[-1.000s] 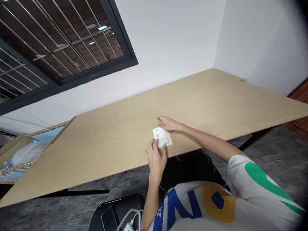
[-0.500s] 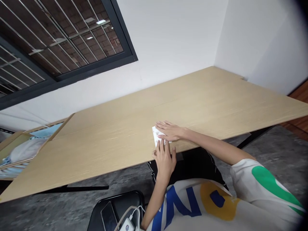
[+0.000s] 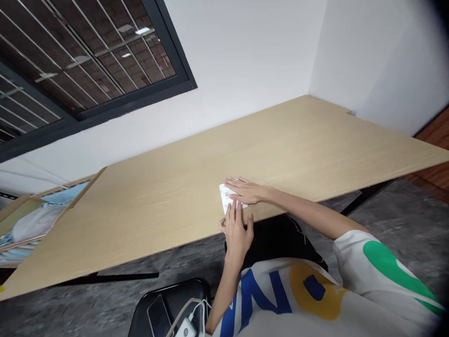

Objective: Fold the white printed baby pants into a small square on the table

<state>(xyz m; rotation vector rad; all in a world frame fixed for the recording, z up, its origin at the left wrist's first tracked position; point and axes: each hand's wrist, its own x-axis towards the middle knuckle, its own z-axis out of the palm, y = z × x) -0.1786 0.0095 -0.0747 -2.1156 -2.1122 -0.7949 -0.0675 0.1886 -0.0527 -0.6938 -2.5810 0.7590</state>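
A small white folded piece [image 3: 225, 196] with a faint printed mark, paper or cloth, lies flat near the table's front edge. My right hand [image 3: 245, 191] rests across its upper right part, palm down with the fingers stretched to the left. From below, my left hand [image 3: 236, 229] touches its lower edge with extended fingertips, the thumb spread apart. Part of the white piece is hidden under both hands.
The wooden table [image 3: 157, 196] runs along the white wall, below a barred window [image 3: 105, 56]. A box with a bag and blue items [image 3: 37, 222] stands at the left. A black chair [image 3: 168, 299] near my left arm holds a phone and a white charger with cables.
The view has shifted slightly. My left fingers are closer together and a little lower on the white piece, while my right hand stays nearly where it was.
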